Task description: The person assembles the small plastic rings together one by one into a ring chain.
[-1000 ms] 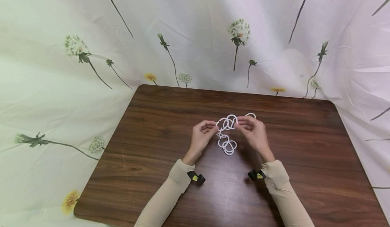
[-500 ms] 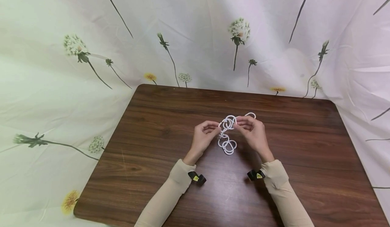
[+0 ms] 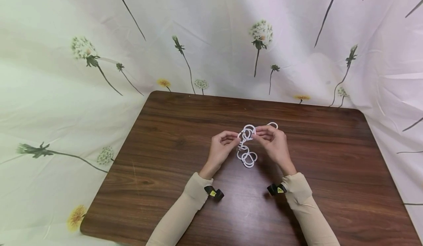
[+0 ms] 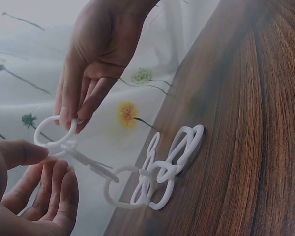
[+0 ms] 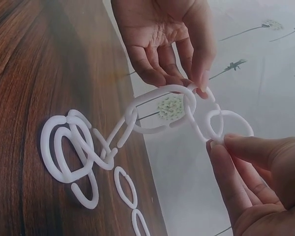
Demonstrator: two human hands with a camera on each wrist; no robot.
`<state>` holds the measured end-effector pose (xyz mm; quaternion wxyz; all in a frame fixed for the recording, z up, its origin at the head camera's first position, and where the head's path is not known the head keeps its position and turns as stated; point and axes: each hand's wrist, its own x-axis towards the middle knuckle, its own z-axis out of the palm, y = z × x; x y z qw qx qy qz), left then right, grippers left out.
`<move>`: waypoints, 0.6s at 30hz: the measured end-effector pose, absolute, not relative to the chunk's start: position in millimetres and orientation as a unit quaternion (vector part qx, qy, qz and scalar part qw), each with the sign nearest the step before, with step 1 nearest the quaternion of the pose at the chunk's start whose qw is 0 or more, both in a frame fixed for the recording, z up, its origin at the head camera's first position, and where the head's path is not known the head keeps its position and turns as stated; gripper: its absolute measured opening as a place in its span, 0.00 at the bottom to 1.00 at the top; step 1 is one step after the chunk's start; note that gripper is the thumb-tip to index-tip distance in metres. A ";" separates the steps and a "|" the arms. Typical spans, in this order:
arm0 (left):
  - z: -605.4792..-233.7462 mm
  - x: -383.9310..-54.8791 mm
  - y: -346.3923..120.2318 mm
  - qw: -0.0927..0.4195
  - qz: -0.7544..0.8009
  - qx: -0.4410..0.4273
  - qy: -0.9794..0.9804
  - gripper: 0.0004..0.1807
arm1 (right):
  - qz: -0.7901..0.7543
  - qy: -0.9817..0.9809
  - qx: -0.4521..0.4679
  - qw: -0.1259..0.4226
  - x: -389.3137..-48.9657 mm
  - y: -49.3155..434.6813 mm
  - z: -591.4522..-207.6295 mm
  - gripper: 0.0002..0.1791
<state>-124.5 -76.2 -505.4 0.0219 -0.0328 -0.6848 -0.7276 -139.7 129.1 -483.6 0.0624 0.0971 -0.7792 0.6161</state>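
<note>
My left hand [image 3: 220,148] pinches a white plastic chain link [image 5: 212,98] between thumb and fingertips. Facing it, my right hand [image 3: 274,145] pinches another open-sided white link [image 5: 236,120], which overlaps the left hand's link in the right wrist view. Both hands are raised over the table, fingertips close together. From the left hand's link, a chain of joined links [image 5: 160,129] hangs down to a small heap [image 3: 248,160] on the tabletop. In the left wrist view the right hand [image 4: 105,46] is above and the left hand [image 4: 39,189] below.
Another white link [image 3: 273,124] shows just behind my right fingers. The brown wood-grain table [image 3: 165,128] has rounded corners and meets a flower-printed cloth [image 3: 218,47] at its back and sides. Black wrist-camera mounts [image 3: 214,193] sit at both cuffs.
My left hand has shifted slightly right, closer to my right hand, and the links between them overlap more. The right hand and the heap have hardly moved.
</note>
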 end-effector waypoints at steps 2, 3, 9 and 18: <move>-505.3 -124.3 -76.3 0.023 -0.726 -0.033 -0.686 0.11 | 0.614 -0.781 0.092 0.062 -139.6 128.0 -482.9 0.14; -505.2 -124.1 -76.3 0.024 -0.726 -0.033 -0.686 0.11 | 0.612 -0.783 0.090 0.062 -139.5 127.3 -482.3 0.14; -504.5 -123.4 -76.2 0.023 -0.726 -0.034 -0.687 0.11 | 0.602 -0.790 0.094 0.065 -130.9 119.3 -464.5 0.14; -504.2 -122.5 -75.9 0.019 -0.725 -0.028 -0.687 0.11 | 0.604 -0.788 0.094 0.072 -120.7 112.6 -448.0 0.13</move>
